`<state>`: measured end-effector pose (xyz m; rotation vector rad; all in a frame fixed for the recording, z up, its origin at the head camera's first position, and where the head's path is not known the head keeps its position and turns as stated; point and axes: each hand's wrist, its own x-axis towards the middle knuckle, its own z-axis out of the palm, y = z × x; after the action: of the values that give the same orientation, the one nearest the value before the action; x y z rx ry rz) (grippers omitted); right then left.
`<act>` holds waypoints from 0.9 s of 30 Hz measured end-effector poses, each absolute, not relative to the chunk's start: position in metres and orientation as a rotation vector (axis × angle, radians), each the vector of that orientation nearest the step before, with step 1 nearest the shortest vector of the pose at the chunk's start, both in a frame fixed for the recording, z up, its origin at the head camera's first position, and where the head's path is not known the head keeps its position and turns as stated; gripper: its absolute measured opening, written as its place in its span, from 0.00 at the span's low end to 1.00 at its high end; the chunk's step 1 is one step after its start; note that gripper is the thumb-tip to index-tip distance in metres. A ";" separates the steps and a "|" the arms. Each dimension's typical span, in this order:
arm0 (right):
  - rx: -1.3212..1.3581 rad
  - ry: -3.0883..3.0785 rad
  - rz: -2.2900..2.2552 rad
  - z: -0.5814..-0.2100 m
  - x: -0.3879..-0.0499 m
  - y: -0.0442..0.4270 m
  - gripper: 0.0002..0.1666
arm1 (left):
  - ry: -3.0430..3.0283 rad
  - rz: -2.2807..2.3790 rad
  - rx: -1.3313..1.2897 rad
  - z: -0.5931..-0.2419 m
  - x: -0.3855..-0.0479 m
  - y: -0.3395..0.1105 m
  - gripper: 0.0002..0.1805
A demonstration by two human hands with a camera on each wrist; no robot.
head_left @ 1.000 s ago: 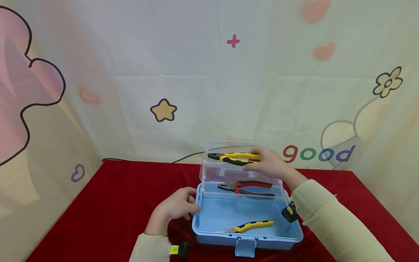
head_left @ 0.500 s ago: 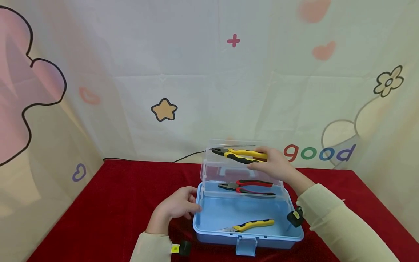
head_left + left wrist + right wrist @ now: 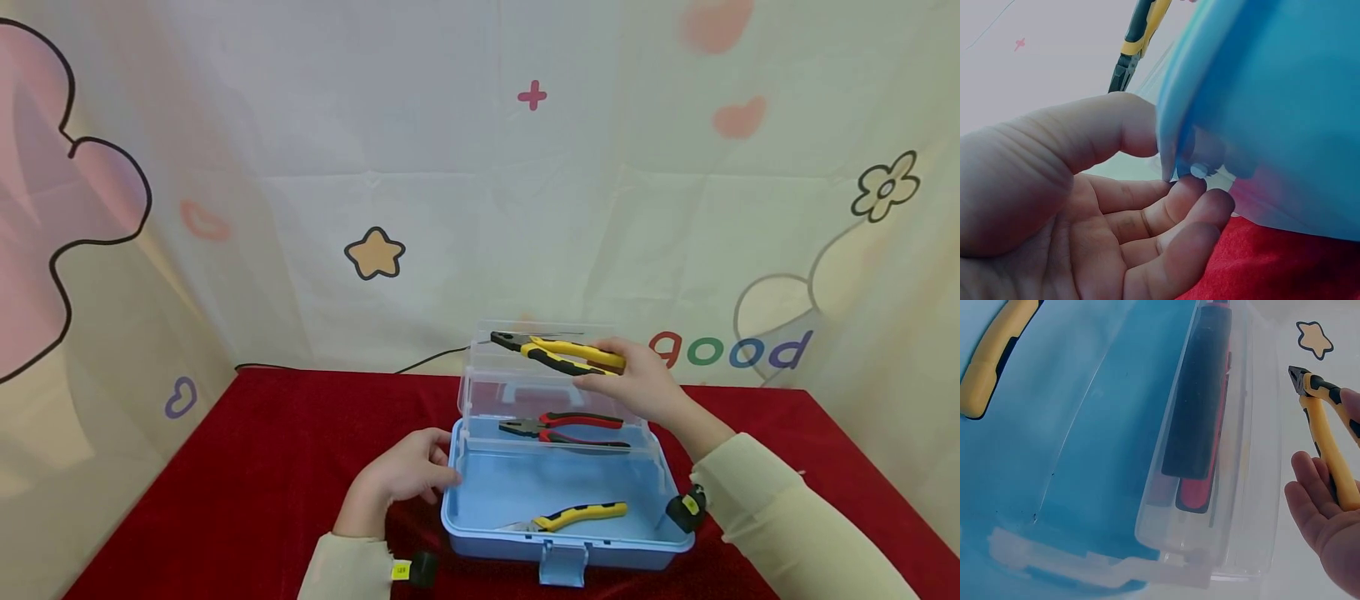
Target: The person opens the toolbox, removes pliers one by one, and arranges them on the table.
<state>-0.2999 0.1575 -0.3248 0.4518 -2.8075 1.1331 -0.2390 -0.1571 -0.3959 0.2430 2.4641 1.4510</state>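
Above the twelve-o'clock side of the blue toolbox (image 3: 517, 487), the right hand's grip (image 3: 641, 382) holds yellow-and-black pliers (image 3: 553, 342); at nine o'clock, the left hand's grip (image 3: 405, 468) pinches its rim (image 3: 1188, 75). Red-handled pliers (image 3: 581, 420) lie in the clear tray (image 3: 483, 435), yellow-handled pliers (image 3: 577, 515) at six o'clock inside.

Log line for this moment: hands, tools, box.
left hand: grips blue toolbox; right hand: holds yellow-black pliers raised; red-handled pliers: in clear tray; yellow-handled tool: in blue toolbox
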 end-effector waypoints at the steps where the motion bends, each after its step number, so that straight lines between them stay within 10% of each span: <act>1: 0.450 -2.804 1.140 -0.325 -0.299 0.158 0.37 | 2.465 1.450 0.242 -0.396 -0.239 -0.157 0.34; 27: 0.461 -2.745 1.195 -0.337 -0.279 0.181 0.35 | 2.450 1.446 0.242 -0.395 -0.238 -0.158 0.35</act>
<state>-0.2795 0.1805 -0.3368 0.4605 -2.7453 1.1952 -0.2385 -0.1584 -0.3948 0.2421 2.4498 1.4460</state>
